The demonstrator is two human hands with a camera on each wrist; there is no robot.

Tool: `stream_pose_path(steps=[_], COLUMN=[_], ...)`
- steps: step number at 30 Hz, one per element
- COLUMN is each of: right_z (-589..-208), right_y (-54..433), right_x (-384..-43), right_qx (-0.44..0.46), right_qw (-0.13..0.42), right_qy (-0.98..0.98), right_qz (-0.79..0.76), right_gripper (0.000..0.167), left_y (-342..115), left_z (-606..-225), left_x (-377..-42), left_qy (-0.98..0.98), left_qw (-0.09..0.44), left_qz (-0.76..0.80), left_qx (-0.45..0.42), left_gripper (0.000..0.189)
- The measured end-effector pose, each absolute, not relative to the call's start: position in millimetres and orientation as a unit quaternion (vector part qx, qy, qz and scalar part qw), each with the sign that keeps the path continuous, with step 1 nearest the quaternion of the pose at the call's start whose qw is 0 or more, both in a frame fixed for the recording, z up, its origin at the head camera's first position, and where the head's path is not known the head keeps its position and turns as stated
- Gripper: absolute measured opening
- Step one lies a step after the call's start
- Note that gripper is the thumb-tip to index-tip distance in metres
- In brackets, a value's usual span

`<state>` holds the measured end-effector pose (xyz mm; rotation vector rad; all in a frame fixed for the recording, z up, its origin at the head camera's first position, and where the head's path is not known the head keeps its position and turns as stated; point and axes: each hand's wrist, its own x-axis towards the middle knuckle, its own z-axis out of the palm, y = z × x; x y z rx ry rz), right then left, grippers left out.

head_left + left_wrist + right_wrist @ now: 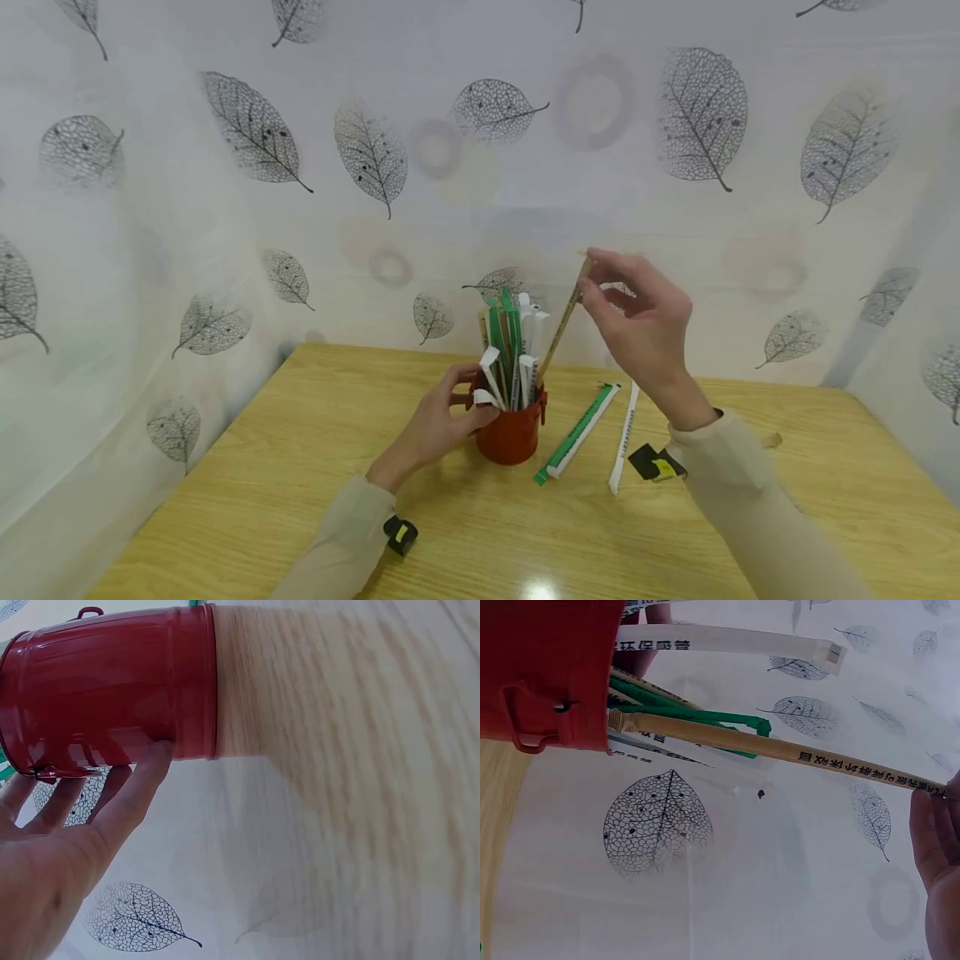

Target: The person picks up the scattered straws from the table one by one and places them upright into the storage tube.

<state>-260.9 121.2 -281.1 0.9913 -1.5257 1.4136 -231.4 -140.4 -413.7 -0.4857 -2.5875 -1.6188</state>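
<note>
A small red metal bucket (508,439) stands upright on the table, filled with paper-wrapped drinking straws (506,342) in green, white and brown. My left hand (435,427) holds the bucket from the left, thumb at the front and fingers along its side. Between thumb and fingertips, my right hand (647,315) pinches the top of a brown-wrapped straw (564,325), which slants down to the bucket's right rim. In the right wrist view, the lower end of this brown straw (780,748) lies at the bucket's mouth, and printing runs along its wrapper.
Right of the bucket, a green-wrapped straw (581,429) and a white-wrapped one (592,432) lie side by side on the wooden table (300,467). Another white-wrapped straw (624,437) lies farther right. A leaf-patterned curtain (510,183) hangs behind the table.
</note>
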Motion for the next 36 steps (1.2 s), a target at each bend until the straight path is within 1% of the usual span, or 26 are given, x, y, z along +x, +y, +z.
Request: stream_pose_path(steps=[7, 12, 17, 27, 33, 36], right_z=[-306, -331, -348, -359, -362, -361], right_y=[115, 112, 112, 117, 130, 142], right_x=[-268, -272, -276, -276, -281, -279], right_qx=[0.382, 0.375, 0.39, 0.389, 0.404, 0.41], right_qw=[0.372, 0.345, 0.322, 0.283, 0.285, 0.287], right_qy=[-0.652, -0.689, -0.701, -0.723, -0.723, -0.732], right_qz=[0.54, 0.516, 0.502, 0.495, 0.483, 0.463], right_gripper=[0.034, 0.034, 0.033, 0.035, 0.045, 0.042], left_y=[-140, -139, -139, -140, -141, -141], left_z=[-413, -413, -413, -413, -413, -412], left_x=[-231, -232, -232, -233, -232, -231], left_qy=[-0.84, -0.839, -0.837, -0.832, -0.831, -0.83], left_qw=[0.028, 0.028, 0.026, 0.033, 0.029, 0.028], left_qz=[-0.523, -0.524, -0.526, -0.529, -0.531, -0.531], left_qx=[-0.146, -0.143, -0.147, -0.161, -0.167, -0.168], left_gripper=[0.056, 0.056, 0.055, 0.054, 0.055, 0.056])
